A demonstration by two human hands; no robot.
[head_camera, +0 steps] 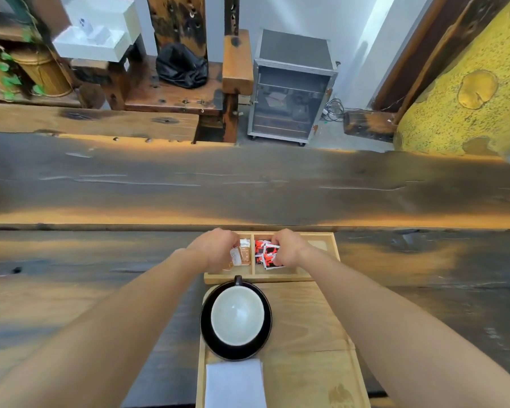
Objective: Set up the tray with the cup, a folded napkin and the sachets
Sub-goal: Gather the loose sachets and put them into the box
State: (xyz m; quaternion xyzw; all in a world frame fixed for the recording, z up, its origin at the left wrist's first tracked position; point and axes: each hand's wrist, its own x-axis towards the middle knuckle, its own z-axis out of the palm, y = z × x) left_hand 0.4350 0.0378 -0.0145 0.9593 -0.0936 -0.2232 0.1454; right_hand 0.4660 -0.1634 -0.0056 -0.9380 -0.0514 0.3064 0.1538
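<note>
Both hands reach into the divided box (265,278), the left hand (218,248) pinching brown sachets (243,252) and the right hand (287,248) pinching red sachets (268,254), likely to carry them to the tray (309,325).

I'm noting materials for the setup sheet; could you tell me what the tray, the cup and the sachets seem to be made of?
The tray looks like pale unpainted wood with a matte finish: grain lines show. The cup seems glazed ceramic, dark outside, pale inside, with a glossy highlight. The brown sachets and red sachets look like printed paper or foil; I cannot tell which.
</note>
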